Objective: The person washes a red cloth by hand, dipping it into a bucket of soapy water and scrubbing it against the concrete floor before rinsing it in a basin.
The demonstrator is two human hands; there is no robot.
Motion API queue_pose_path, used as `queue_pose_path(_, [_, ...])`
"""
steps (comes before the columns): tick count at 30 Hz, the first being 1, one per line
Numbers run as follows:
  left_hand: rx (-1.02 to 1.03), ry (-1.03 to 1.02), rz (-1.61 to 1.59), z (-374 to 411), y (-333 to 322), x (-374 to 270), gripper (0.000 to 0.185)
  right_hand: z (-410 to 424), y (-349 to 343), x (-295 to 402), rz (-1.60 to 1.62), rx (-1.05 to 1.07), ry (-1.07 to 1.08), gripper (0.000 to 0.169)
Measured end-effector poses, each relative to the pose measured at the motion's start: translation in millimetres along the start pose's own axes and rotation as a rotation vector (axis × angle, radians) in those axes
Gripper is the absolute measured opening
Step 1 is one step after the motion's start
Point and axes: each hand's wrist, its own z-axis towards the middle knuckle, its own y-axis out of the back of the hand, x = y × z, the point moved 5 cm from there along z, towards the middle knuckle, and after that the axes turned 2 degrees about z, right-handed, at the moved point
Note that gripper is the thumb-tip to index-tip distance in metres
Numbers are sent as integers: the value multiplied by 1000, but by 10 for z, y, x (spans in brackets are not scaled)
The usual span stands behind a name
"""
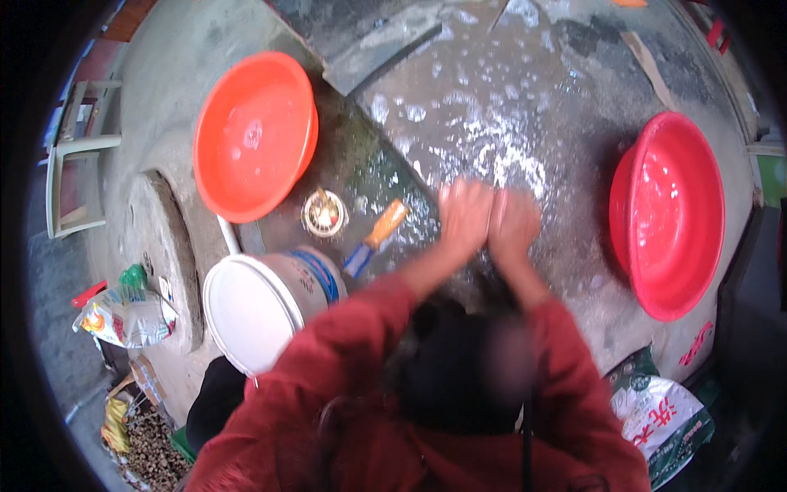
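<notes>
My left hand (465, 212) and my right hand (515, 222) are side by side, touching or nearly so, above a wet concrete floor (479, 132) with soap suds. Both are blurred and seen from the back, with the fingers curled. Whether anything is between them is hidden. To the left of my left hand lies a brush (376, 237) with an orange-brown and blue body. Beyond it a small round drain opening (324, 213) holds some debris.
An orange plastic basin (255, 138) with a little sudsy water stands at left. Below it is a lidded white bucket (252, 313). A red plastic basin (679, 215) stands at right, near a detergent bag (661, 412). A stone slab (381, 52) edges the wet area.
</notes>
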Motion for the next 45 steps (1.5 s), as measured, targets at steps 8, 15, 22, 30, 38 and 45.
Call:
queue_pose_path(8, [-38,145,25,505,58,73,17,508,-66,-6,81,-113,97,31])
queue_pose_path(15, [28,14,-7,677,55,-28,21,644,-1,-30,-34,-40,42,26])
queue_pose_path(22, [-2,80,-27,238,71,-28,17,289,79,44,75,-110,152,28])
queue_pose_path(30, [-152,71,48,960,61,216,21,1045,-176,56,15,-37,-106,28])
queue_pose_path(38, [-210,409,-387,-77,161,119,15,-212,174,266,317,-126,-10,17])
queue_pose_path(45, [-188,128,-128,149,144,119,13,230,-57,197,148,-109,103,30])
